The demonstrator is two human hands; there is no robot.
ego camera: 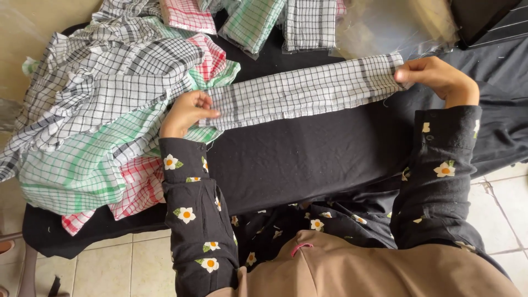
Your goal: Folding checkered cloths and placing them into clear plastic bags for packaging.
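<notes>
A white cloth with black checks (300,91), folded into a long narrow strip, lies stretched across a table draped in black fabric (308,154). My left hand (187,113) pinches the strip's left end, beside the big cloth heap. My right hand (434,77) grips its right end near the table's far right. Both of my sleeves are black with white flowers.
A loose heap of checked cloths in black, green and red (104,115) covers the table's left side. Folded checked cloths in clear bags (253,19) lie along the far edge, with crumpled clear plastic (396,25) at the back right. Pale floor tiles (110,269) show below.
</notes>
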